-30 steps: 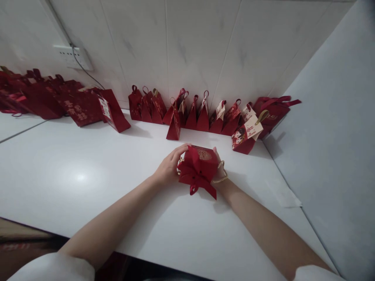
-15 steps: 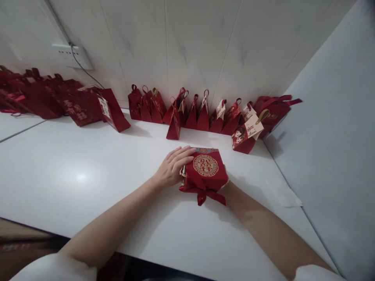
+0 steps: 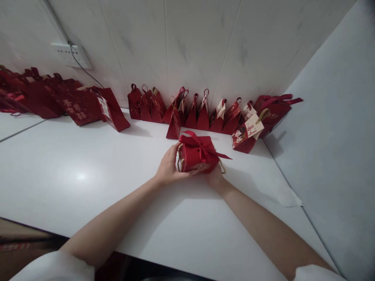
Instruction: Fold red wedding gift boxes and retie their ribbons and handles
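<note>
Between my two hands is a red gift box (image 3: pixel 191 156) with a red ribbon bow (image 3: pixel 202 149) on its top and gold cord at both sides. Part of a gold emblem shows on its near face. My left hand (image 3: pixel 169 167) grips the box from the left, fingers along the side and thumb under the near edge. From the right and below, my right hand (image 3: pixel 215 176) holds it, most of its fingers hidden by the box. Just behind the box stands a triangular red gift box (image 3: pixel 174 125) with a ribbon loop.
A row of red triangular gift boxes (image 3: pixel 191 117) lines the wall. More red bags (image 3: pixel 79 103) stand at the left, and a red box with a ribbon (image 3: pixel 272 113) sits in the right corner. A wall socket (image 3: pixel 71 56) with a cable is above the white table (image 3: pixel 58 164).
The box has been turned in my hands: its emblem face now points toward me and down, and the bow is on top. It has moved slightly away from me.
</note>
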